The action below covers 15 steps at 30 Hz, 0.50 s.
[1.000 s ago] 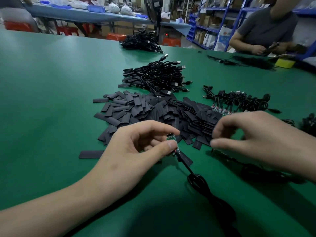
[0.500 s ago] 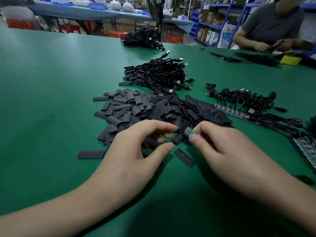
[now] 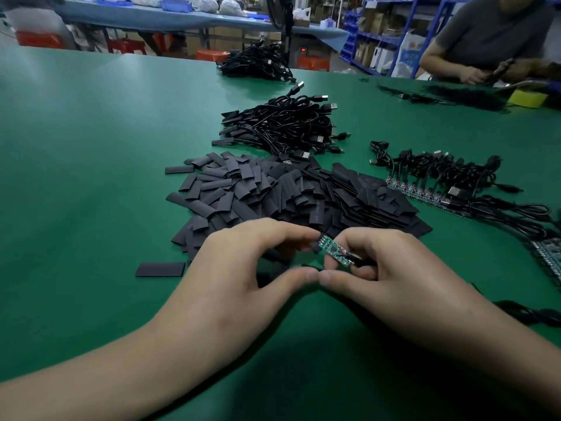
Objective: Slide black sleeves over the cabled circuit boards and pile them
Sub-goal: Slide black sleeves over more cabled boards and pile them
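Note:
My right hand (image 3: 391,278) pinches a small green circuit board (image 3: 334,250) by its cabled end; its black cable runs off under that hand. My left hand (image 3: 243,268) has its fingers curled at the board's far tip, pinching a black sleeve (image 3: 315,245) that is mostly hidden by the fingers. The two thumbs touch below the board. Just beyond the hands lies a broad heap of flat black sleeves (image 3: 273,192). Behind that heap sits a pile of sleeved boards with black USB cables (image 3: 282,126).
A row of bare cabled boards (image 3: 431,192) lies at the right, with more at the right edge (image 3: 549,259). One loose sleeve (image 3: 160,269) lies left of my left hand. Another cable bundle (image 3: 258,63) sits far back. A seated person (image 3: 491,41) works at the far right corner.
The right hand came in from the right with the board and met the left hand. The left hand let go of the board it first held and now holds a sleeve at the board's tip.

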### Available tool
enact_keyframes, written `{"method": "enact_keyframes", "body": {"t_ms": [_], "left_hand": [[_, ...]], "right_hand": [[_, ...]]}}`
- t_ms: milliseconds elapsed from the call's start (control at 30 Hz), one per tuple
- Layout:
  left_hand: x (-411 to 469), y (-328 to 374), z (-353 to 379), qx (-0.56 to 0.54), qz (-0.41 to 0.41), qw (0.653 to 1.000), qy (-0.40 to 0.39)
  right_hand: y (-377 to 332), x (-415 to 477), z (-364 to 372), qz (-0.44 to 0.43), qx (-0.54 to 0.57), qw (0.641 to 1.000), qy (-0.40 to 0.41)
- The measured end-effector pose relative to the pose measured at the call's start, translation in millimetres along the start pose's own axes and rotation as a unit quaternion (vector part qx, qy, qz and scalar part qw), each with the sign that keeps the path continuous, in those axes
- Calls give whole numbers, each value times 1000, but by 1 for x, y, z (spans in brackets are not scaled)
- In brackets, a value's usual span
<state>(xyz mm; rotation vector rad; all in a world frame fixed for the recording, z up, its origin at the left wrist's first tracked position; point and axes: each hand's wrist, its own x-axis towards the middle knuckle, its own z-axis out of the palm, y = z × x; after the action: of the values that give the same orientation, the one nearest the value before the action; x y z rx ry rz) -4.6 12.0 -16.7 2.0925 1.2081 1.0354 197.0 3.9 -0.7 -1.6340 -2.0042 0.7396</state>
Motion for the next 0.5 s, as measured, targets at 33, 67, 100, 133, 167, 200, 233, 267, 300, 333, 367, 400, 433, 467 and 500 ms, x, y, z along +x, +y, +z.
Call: {"method": "enact_keyframes", "body": {"t_ms": [33,67,100,133,167,200,233,267,300,333,367,400,433,467,500], "left_hand": [[-1,0,0,-8,1,1000,-5],[-1,-1,-1,-21,-2,1000,-6],[-1,-1,-1,-35,-6,999,-3],[0,-2,-2,-54,-12,998,-1],[1,-3,-3,-84,-20,996,0],[1,-4,-3,-115,-28,993,2],[2,-4,-4,-138,-34,990,7],[3,-4,-4,-152,-40,987,10],[4,-4,-5,-163,-45,986,9],[4,-4,-4,-174,-50,983,8],[4,-5,-4,-180,-51,982,6],[4,-4,-4,-173,-46,984,6],[3,-4,-5,-142,-29,989,9],[2,-4,-5,-93,-1,996,14],[1,-2,-6,-37,32,999,18]], "right_hand": [[0,0,1,-1,53,998,-14],[-1,1,0,3,105,994,-35],[-1,1,0,13,149,987,-56],[-1,1,-2,23,183,980,-69],[0,1,-3,35,209,974,-74],[1,1,-5,46,229,970,-74],[1,1,-6,56,240,966,-75],[2,0,-7,60,242,965,-79],[1,-1,-7,59,241,965,-83],[1,-2,-7,56,244,964,-84],[-1,-2,-7,54,256,962,-84],[-1,-2,-6,53,274,957,-83],[-2,-2,-6,55,294,951,-82],[-2,-2,-6,59,312,945,-80],[-3,-3,-7,64,328,939,-81]]}}
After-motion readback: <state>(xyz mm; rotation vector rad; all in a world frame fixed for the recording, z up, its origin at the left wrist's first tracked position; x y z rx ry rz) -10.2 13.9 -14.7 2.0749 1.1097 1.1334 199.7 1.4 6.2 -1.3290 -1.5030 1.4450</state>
